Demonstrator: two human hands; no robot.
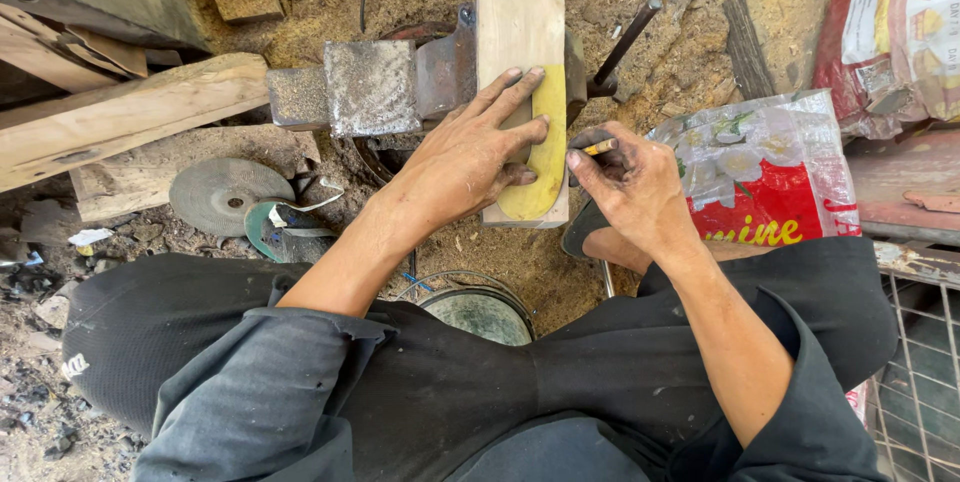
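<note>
Head view, seated person at a vise on a sawdust-covered floor (330,2). The left hand (465,157) lies flat, fingers spread, pressing a yellow curved template (545,157) against a pale wooden plank (520,2). The plank runs away from the person and passes through the rusty bench vise (400,82), whose handle bar (625,42) sticks out to the right. The right hand (635,187) is pinched shut on a short pencil (600,148), its tip just beside the template's right edge, at the plank's near end. The two hands are close together but apart, with the template between them.

Containers: a round bucket (480,312) stands between the person's knees; what it holds cannot be told. A clear plastic bag with red and flower print (770,172) lies to the right, sealed and full, contents hidden. A larger red printed sack (890,22) lies behind it. A wire cage (920,382) is at the lower right.

Left of the vise: a grey grinding disc (220,192) and rough timber offcuts (120,117).
</note>
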